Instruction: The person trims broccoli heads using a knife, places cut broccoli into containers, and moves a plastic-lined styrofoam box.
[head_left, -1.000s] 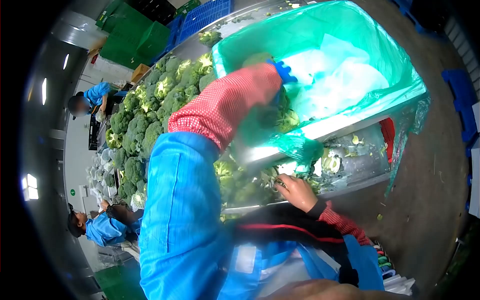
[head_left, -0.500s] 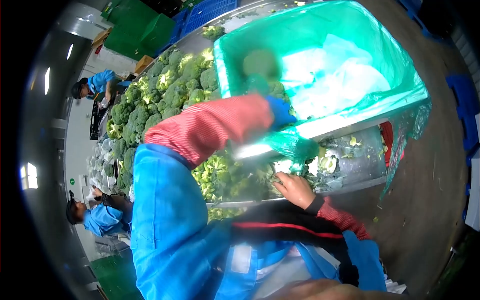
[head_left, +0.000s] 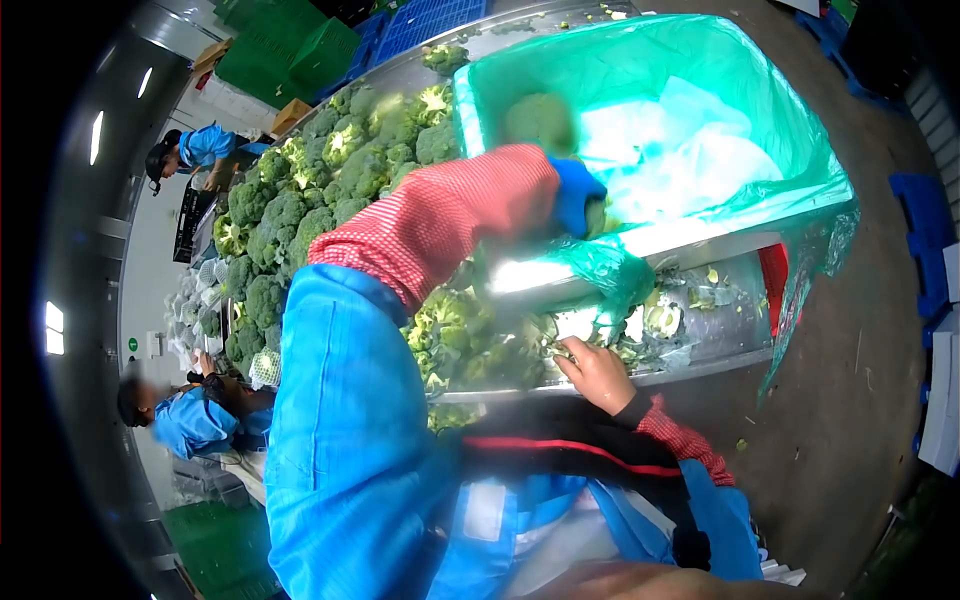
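A piece of broccoli (head_left: 597, 216), partly hidden, showed right beside the blue-gloved left hand (head_left: 577, 196), at the near side of a box (head_left: 600, 68) lined with green plastic; I could not tell whether those fingers were spread or pinching it. A second broccoli head (head_left: 540, 122), blurred, sat inside the box near its left wall. The bare right hand (head_left: 597, 374) reached over the near edge of the metal surface (head_left: 738, 332), thumb and fingers curled toward trimmings (head_left: 546, 346); whether they gripped anything could not be made out. The surface carried a large heap of broccoli (head_left: 300, 205) at left and scattered scraps (head_left: 662, 320) at right. Beyond, two people (head_left: 205, 145) in blue were at left, green crates (head_left: 275, 60) at upper left, and brownish floor (head_left: 830, 380) at right.
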